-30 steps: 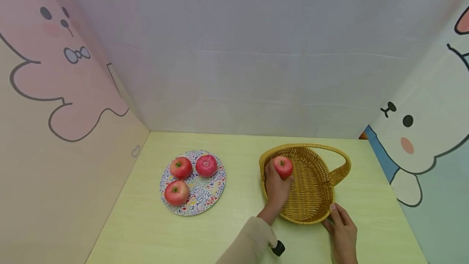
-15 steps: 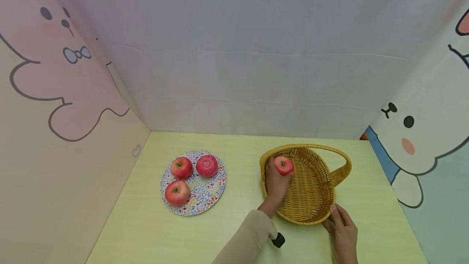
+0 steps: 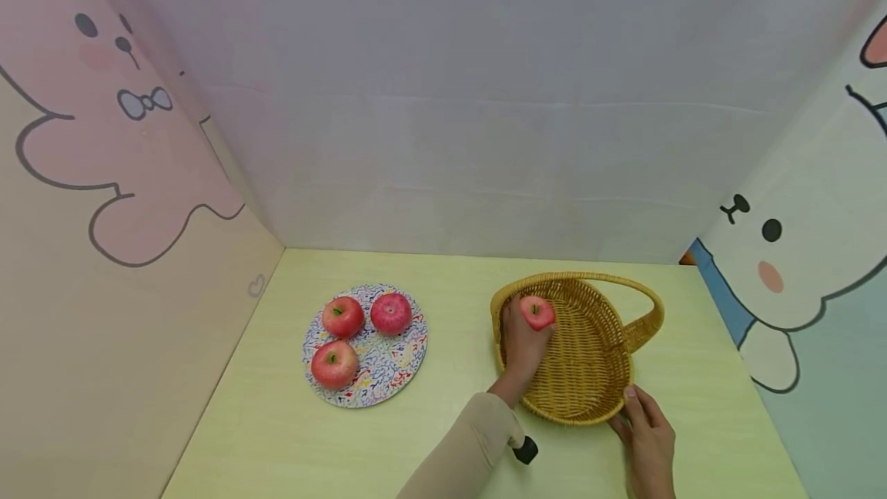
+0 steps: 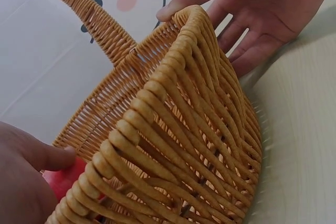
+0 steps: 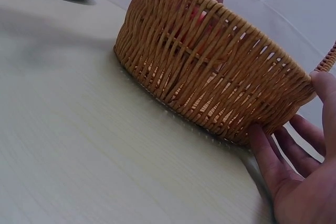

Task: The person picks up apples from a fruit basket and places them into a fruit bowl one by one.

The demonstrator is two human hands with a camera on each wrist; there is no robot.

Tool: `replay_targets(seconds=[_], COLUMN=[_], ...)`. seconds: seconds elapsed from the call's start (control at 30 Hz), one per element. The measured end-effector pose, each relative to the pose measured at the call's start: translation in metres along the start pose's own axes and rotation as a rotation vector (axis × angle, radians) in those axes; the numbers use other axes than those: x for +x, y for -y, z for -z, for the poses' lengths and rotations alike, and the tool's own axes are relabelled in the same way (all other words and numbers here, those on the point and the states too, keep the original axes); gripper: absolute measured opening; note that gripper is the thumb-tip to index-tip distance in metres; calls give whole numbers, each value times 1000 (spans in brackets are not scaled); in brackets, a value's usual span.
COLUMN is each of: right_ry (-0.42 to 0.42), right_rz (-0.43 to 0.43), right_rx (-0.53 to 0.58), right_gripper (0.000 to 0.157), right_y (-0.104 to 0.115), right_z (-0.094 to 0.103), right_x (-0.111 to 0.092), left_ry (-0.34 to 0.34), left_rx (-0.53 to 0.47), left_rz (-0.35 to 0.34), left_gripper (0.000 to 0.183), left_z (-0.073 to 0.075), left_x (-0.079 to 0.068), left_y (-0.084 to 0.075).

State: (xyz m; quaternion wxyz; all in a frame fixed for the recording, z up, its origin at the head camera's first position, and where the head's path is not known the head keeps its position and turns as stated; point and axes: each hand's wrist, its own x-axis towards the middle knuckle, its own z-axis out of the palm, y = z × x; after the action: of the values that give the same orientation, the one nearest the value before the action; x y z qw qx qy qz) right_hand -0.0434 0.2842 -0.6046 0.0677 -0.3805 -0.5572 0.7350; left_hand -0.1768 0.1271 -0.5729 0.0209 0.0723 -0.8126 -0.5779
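My left hand (image 3: 525, 346) reaches inside the brown wicker basket (image 3: 582, 364) and holds a red apple (image 3: 537, 313) near its left wall. The left wrist view shows the thumb (image 4: 63, 155) against the apple (image 4: 65, 178), with the other fingers hidden. My right hand (image 3: 650, 437) grips the basket's front right side. Its thumb lies on the rim and its fingers press the lower outer wall (image 5: 210, 87), as seen in the right wrist view. The basket's arched handle (image 3: 610, 279) runs along the back to the right.
Left of the basket, a round patterned plate (image 3: 377, 391) bears three apples (image 3: 335, 364). A fabric wall (image 3: 450, 175) closes off the back of the pale table (image 3: 263, 437). Printed side walls stand left and right.
The left hand and its apple have sunk slightly deeper into the basket, with the left forearm shifting a little left. The right hand, basket and plate stay put.
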Motion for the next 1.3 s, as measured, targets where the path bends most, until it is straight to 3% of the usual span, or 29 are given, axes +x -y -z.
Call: replay_targets(seconds=[0.2, 0.4, 0.6, 0.9, 1.17, 1.3], right_ry=[6, 6, 18, 31, 106, 134], right_rz=[-8, 0, -3, -40, -101, -127], right_rx=[-4, 5, 18, -30, -113, -136], right_gripper=[56, 53, 48, 50, 58, 61], right_y=[1, 3, 4, 10, 24, 28], right_z=[-1, -2, -1, 1, 3, 5], right_x=[-1, -2, -3, -4, -7, -8], left_ry=[10, 13, 57, 172, 347, 419], left_rx=[-3, 2, -11, 20, 84, 149], left_rz=[-4, -49, -75, -120, -281, -318], left_gripper=[83, 81, 78, 81, 81, 83], left_z=[1, 4, 12, 25, 43, 51], left_x=[0, 0, -1, -10, -11, -15], left_y=[1, 2, -4, -16, -18, -20])
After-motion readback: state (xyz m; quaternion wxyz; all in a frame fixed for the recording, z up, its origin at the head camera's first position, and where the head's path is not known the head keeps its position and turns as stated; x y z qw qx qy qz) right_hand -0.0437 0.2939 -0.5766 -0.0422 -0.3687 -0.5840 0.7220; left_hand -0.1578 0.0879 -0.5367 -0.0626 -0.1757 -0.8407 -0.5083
